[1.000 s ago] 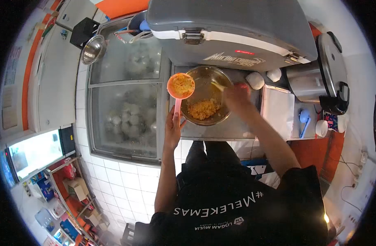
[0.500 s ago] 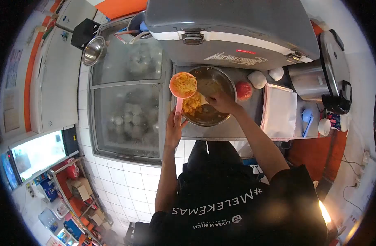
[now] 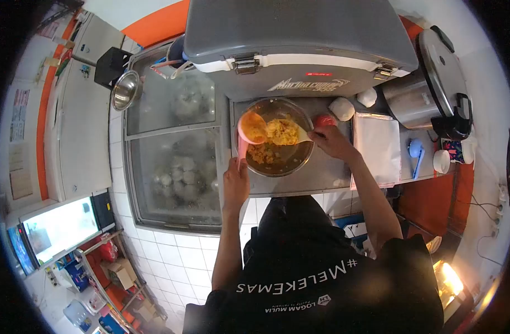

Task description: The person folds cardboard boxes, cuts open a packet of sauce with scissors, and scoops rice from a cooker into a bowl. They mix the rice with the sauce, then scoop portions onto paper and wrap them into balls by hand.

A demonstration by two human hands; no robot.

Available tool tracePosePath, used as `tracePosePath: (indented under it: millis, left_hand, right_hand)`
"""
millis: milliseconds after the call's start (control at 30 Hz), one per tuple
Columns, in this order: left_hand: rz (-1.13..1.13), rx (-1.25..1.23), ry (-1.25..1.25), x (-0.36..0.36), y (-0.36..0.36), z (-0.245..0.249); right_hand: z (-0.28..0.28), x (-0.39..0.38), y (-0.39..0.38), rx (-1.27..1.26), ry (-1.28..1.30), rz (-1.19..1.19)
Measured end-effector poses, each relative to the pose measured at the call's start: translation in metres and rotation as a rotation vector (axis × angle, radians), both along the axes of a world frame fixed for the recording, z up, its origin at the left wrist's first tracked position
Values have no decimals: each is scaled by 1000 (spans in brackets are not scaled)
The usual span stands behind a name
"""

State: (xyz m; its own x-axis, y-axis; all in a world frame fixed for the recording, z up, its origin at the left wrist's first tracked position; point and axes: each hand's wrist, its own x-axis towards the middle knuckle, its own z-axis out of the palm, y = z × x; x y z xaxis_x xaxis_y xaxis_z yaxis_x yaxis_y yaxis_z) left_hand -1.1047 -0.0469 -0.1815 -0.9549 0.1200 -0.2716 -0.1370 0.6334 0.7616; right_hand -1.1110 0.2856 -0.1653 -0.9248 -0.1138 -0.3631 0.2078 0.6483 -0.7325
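My left hand (image 3: 236,179) is closed round the handle of a pink ladle (image 3: 243,149), whose round cup is tilted over the left side of a metal bowl (image 3: 304,161). In my right hand (image 3: 330,139) is a pale spatula (image 3: 304,136), held at the bowl's right rim. Yellow-orange food (image 3: 283,132) lies at the spatula's tip, beside the cup, and its lower edge hides the blade. More orange food (image 3: 263,154) rests on the bowl's bottom. Just behind my right hand, a red round object (image 3: 324,120) is partly covered.
A grey cooler (image 3: 299,33) stands behind the bowl. Two white wrapped balls, a stack of sheets (image 3: 375,150), a blue spoon (image 3: 415,150) and a large rice cooker (image 3: 411,103) are on the right. On the left is a glass-topped freezer (image 3: 174,133) with a small metal bowl (image 3: 126,91).
The ladle cup, full and upright before, has tipped over the bowl, and its food is now beside the cup. My right hand has moved right with the spatula. The view has shifted slightly.
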Motion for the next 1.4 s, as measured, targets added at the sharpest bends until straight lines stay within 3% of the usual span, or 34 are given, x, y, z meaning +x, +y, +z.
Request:
tracePosePath:
  millis: [100,167,233,333,433,533,633,733,833,933,1033,1133,1233,1333,1400]
  left_hand:
    - [-74,-20,-44,4,21,-13]
    - [-113,44,-40,4,32,-21]
    - [-145,103,-38,4,39,-28]
    - [-93,85,-103,1,38,-37]
    - [1,328,-248,6,20,-57]
    - [10,253,-315,8,8,-40]
    - [-8,131,-183,8,-11,-28]
    - [39,196,134,7,-23,-52]
    - [227,730,-242,0,-15,-44]
    - [239,725,-330,-7,-22,-48]
    - [197,771,-309,-2,-26,-46]
    - [235,709,-263,-1,-19,-42]
    - [223,747,-310,-4,-25,-47]
    - [201,755,-274,-1,-22,-38]
    - [198,728,-248,2,-20,-37]
  right_hand:
    - [16,18,-36,319,285,-99]
    - [-20,30,-61,491,179,-2]
    - [-12,44,-104,535,172,-101]
    - [-20,57,-127,540,320,-114]
    - [-5,62,-111,367,186,-26]
    - [15,46,-81,89,170,-88]
    - [27,21,-65,182,125,-227]
    - [-32,-4,-79,466,39,-85]
    - [-77,10,-130,459,229,135]
    - [-41,22,-143,312,143,226]
    - [-9,-15,-120,422,-84,157]
    - [-63,-29,-125,338,209,-65]
    - [-37,7,-125,446,-70,350]
    - [26,4,-103,496,100,296]
    - [10,-20,-99,493,-35,159]
